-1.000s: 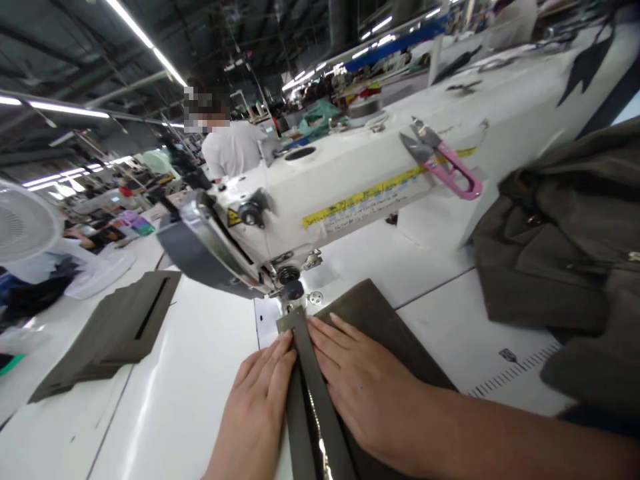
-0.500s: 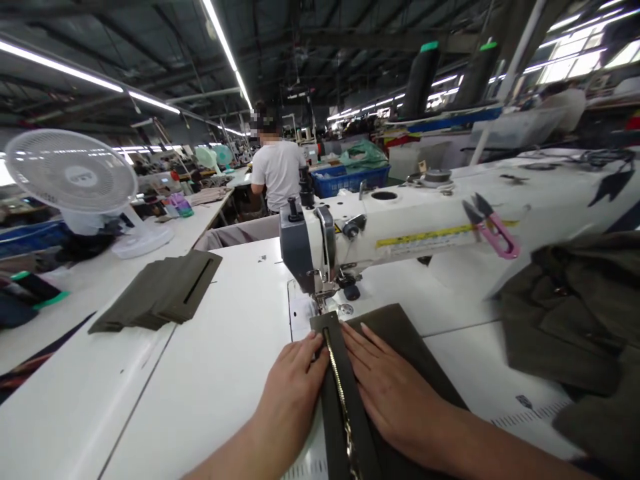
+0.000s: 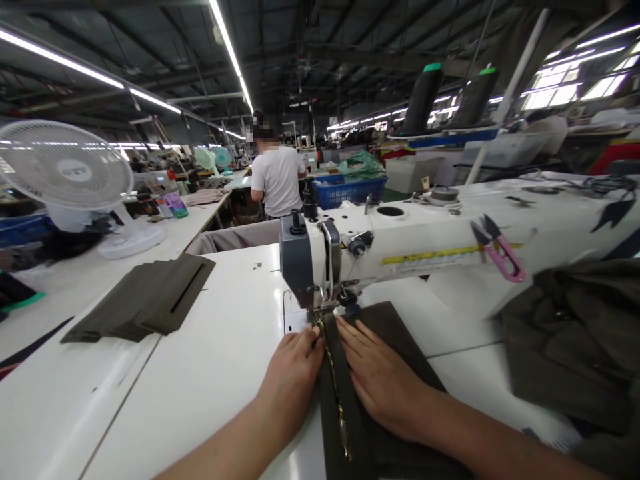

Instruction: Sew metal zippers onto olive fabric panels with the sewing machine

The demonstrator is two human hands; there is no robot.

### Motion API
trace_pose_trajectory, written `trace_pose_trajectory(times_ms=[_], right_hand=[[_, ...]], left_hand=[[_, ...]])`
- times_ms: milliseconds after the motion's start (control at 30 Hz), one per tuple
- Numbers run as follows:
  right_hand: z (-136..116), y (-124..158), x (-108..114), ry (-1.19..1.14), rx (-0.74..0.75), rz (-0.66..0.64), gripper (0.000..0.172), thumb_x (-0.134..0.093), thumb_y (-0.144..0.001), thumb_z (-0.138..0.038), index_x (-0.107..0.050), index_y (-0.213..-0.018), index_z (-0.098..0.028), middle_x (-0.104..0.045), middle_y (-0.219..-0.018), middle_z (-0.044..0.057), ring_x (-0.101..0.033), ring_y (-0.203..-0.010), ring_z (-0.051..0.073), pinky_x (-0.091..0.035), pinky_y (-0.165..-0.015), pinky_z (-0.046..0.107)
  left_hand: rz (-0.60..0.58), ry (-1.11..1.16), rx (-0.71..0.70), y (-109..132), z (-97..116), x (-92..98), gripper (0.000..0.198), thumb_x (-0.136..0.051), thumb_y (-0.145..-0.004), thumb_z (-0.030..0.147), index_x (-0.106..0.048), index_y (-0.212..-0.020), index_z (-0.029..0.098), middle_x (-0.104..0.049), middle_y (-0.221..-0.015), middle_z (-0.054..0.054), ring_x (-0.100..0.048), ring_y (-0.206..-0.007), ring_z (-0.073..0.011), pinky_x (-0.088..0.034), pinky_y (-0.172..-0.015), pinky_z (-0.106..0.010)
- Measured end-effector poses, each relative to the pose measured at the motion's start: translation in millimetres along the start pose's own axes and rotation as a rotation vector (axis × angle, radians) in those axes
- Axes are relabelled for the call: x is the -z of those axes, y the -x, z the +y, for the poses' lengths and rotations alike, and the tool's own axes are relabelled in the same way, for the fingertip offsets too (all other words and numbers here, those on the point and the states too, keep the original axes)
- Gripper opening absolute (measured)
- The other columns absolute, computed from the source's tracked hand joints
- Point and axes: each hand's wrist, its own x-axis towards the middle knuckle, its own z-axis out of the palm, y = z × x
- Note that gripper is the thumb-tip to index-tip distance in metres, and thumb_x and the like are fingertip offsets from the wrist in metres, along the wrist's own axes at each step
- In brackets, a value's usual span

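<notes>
A dark olive fabric strip (image 3: 331,400) with a gold metal zipper (image 3: 336,390) along its middle runs from the front edge of view to beneath the sewing machine's presser foot (image 3: 320,313). My left hand (image 3: 295,367) is closed at the strip's left edge, thumb and fingertips together just in front of the foot. My right hand (image 3: 383,380) lies flat on the other side, fingers stretched out over the strip's right edge. Under that hand spreads a larger olive fabric panel (image 3: 405,347). The needle's tip is too small to make out.
Stacked olive pieces (image 3: 145,297) lie on the left tabletop, with a white fan (image 3: 73,170) behind. Pink-handled thread snips (image 3: 500,250) rest against the machine arm (image 3: 430,233). Heaped olive fabric (image 3: 570,333) is at right. A person in a white shirt (image 3: 277,177) stands beyond.
The zippered strip has moved forward, its far end now under the presser foot. Both hands have gone forward slightly with it. The camera view has shifted slightly.
</notes>
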Motion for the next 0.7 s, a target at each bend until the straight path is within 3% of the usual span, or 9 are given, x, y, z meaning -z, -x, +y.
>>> trace_pose_trajectory(times_ms=[333,700], right_hand=[[-1.5,4.8,-2.7,-0.011,0.016,0.052,0.056,-0.037,-0.08,-0.008,-0.03,-0.136,-0.009,-0.04,-0.135,0.015,-0.034,-0.126,0.023,-0.032,-0.103,0.045],[-0.4,3.5,-3.8,0.01,-0.001,0.024,0.054,-0.037,-0.081,-0.01,-0.032,-0.135,-0.006,-0.04,-0.135,0.016,-0.032,-0.127,0.023,-0.029,-0.105,0.044]], left_hand=[[0.055,-0.006,-0.031,6.1,-1.2,-8.7,0.023,-0.04,-0.087,0.007,-0.057,-0.102,0.008,-0.058,-0.112,-0.018,-0.057,-0.101,-0.0239,-0.051,-0.083,-0.04],[0.064,-0.026,-0.046,4.1,0.2,-10.5,0.024,-0.036,-0.088,0.008,-0.056,-0.102,0.007,-0.058,-0.11,-0.018,-0.056,-0.102,-0.0236,-0.052,-0.08,-0.038]])
